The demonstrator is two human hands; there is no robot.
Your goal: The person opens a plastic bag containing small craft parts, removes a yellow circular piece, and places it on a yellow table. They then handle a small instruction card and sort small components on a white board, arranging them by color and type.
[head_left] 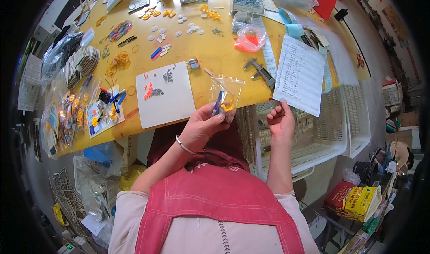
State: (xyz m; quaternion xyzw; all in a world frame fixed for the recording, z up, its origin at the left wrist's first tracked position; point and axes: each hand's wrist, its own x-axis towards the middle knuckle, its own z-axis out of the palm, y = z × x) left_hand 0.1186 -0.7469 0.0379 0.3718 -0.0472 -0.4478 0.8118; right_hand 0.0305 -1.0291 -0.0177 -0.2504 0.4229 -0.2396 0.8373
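"Head view: what does the left hand (209,123) have?"

"A clear bag (232,88), pinched low between thumb and fingers. A blue piece (217,102) and a yellow piece (227,107) show inside."

"And the right hand (281,118)?"

"Fingers loosely curled at the lower edge of a white printed sheet (298,74); I can't tell whether they grip it."

"Where's the bag?"

"At the yellow table's (197,43) front edge, between a white board (168,104) and grey calipers (263,73)."

"Anything on the board?"

"Small orange pieces (148,92) and grey metal bits (168,76)."
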